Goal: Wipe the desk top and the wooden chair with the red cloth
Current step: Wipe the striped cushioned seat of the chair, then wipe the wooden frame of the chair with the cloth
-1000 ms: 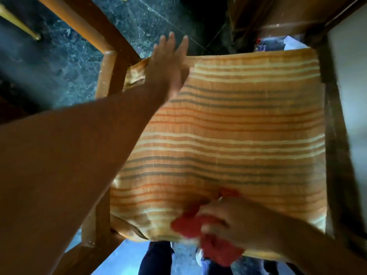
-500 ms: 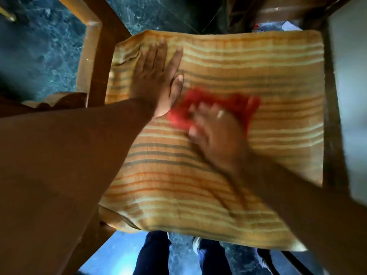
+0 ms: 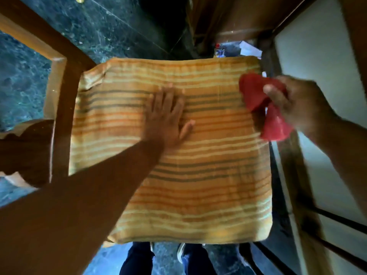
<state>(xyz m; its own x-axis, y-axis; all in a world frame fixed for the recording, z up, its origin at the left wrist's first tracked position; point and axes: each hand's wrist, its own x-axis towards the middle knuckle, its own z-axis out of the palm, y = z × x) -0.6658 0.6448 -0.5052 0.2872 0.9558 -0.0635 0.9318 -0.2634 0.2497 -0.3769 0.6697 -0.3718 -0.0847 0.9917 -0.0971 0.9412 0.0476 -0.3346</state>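
The red cloth (image 3: 258, 98) has been swept from the cushion's middle to its 2 o'clock edge, bunched in the clenched right hand (image 3: 297, 102). The left hand (image 3: 168, 116) is pressed flat, released, on the striped cushion (image 3: 198, 185). Soft and light, the cloth is best gripped in a wad.

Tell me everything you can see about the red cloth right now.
The red cloth is a plain soft fabric, bunched and crumpled rather than spread flat. The right hand grips it around the middle, so one lobe sticks out above the grip and another hangs below. It sits at the right edge of the striped orange cushion; whether it touches the cushion is unclear.
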